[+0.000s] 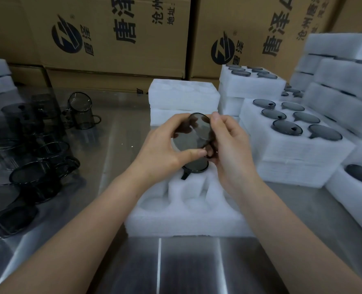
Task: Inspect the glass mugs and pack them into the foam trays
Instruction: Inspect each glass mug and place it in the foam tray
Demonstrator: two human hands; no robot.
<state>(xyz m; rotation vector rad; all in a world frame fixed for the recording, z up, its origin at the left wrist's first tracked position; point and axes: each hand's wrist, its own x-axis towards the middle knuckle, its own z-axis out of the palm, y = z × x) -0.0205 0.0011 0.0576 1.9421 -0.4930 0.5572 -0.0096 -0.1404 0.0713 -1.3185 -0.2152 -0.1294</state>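
A smoky grey glass mug point(194, 133) is held tilted between both hands above a white foam tray point(186, 217) in front of me. My left hand point(165, 149) curls round its left side, thumb near the base. My right hand point(229, 145) grips the right side, fingers over the rim and by the handle. Another grey mug point(196, 167) sits in a tray pocket just below the held one. The tray's nearer pockets hold nothing.
Several loose grey mugs point(27, 166) stand on the steel table point(188, 264) at the left. Filled foam trays point(296, 132) are stacked at the right, unfilled trays point(184, 96) behind. Cardboard boxes point(116, 39) wall the back.
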